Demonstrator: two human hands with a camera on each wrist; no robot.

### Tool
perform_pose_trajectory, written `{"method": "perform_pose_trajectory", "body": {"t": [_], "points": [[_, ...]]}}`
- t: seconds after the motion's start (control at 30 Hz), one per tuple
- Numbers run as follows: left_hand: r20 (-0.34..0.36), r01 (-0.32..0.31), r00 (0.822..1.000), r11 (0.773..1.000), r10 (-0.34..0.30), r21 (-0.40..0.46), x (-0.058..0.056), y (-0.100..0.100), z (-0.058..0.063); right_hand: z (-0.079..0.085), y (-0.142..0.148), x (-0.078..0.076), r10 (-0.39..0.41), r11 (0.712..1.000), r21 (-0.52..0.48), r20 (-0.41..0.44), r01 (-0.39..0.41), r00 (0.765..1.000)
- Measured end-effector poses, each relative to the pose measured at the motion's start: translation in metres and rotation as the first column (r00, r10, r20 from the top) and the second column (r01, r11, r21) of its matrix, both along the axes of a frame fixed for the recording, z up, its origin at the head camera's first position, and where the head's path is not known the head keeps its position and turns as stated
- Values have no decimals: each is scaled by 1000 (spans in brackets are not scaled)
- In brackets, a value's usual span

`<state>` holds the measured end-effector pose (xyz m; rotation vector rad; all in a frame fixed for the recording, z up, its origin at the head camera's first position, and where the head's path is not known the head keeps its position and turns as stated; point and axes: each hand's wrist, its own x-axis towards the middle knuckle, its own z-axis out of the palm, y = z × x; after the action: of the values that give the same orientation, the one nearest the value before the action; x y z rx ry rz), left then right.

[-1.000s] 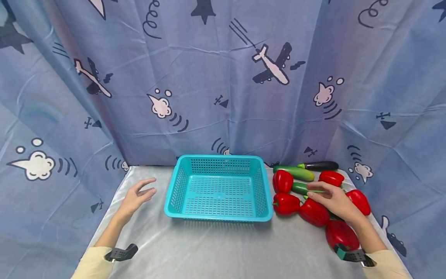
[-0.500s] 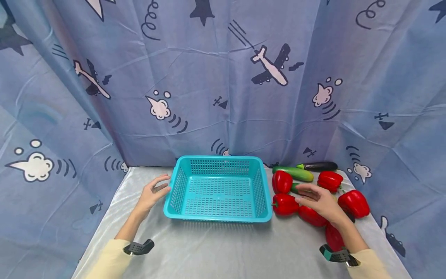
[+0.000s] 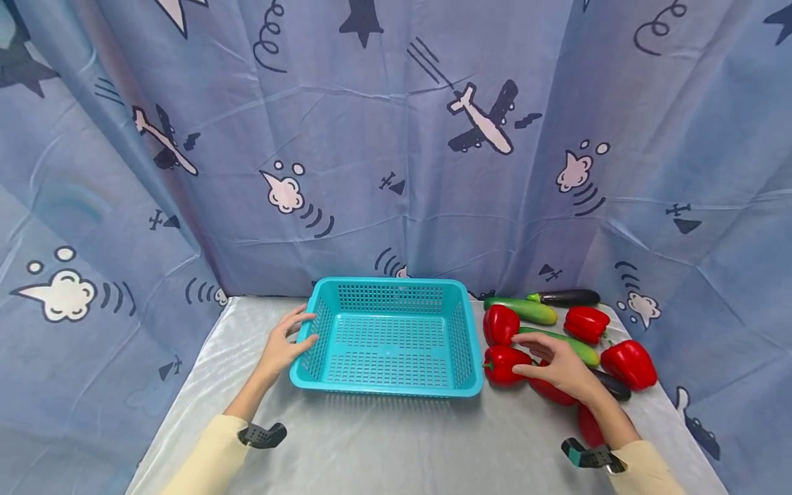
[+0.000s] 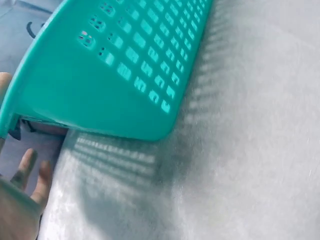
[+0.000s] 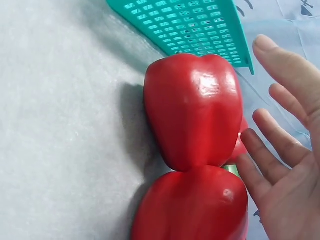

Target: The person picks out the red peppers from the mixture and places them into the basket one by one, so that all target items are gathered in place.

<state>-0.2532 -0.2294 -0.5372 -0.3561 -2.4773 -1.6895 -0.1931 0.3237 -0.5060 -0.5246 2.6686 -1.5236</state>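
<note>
My left hand [image 3: 280, 350] is at the left rim of a turquoise plastic basket [image 3: 386, 394], with its thumb and fingers spread about the rim; firm contact cannot be made out. In the left wrist view, fingers [image 4: 42, 185] extend outside the basket's wall. My right hand [image 3: 559, 368] hovers with fingers spread over the vegetables on the right. Its fingertips are close to a red bell pepper [image 3: 502, 364] lying beside the basket. The right wrist view has that bell pepper [image 5: 195, 110] left of the hand, with nothing held.
More red bell peppers [image 3: 630, 364] lie on the right, with cucumbers [image 3: 526, 309] and eggplants [image 3: 566, 298] among them. A silvery cloth covers the table [image 3: 371, 447]. Blue patterned curtains [image 3: 371, 137] enclose the back and sides.
My left hand has moved right to the basket's rim. My right hand has shifted left over the peppers, uncovering a cucumber and a second eggplant. The basket looks unmoved.
</note>
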Motion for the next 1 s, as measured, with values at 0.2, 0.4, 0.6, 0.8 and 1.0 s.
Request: {"method": "perform_pose_trajectory", "body": {"t": [0.2, 0.4, 0.6, 0.8, 1.0], "points": [[-74, 7, 997, 998, -12, -67, -5, -2, -2, -2, 0, -5, 26, 999, 39, 12, -26, 1000], [-132, 17, 991, 994, -31, -106, -8, -1, -2, -6, 2, -10, 28, 997, 74, 32, -30, 999], [-133, 15, 991, 994, -29, -105, -9, -1, -2, -7, 0, -15, 31, 987, 158, 35, -36, 999], [-133, 12, 991, 994, -26, -105, -11, -1, -2, -8, -4, -17, 20, 973, 227, 54, -32, 998], [-97, 17, 995, 995, -27, -98, -11, -1, -1, -13, -7, -20, 31, 961, 274, 44, -42, 999]]}}
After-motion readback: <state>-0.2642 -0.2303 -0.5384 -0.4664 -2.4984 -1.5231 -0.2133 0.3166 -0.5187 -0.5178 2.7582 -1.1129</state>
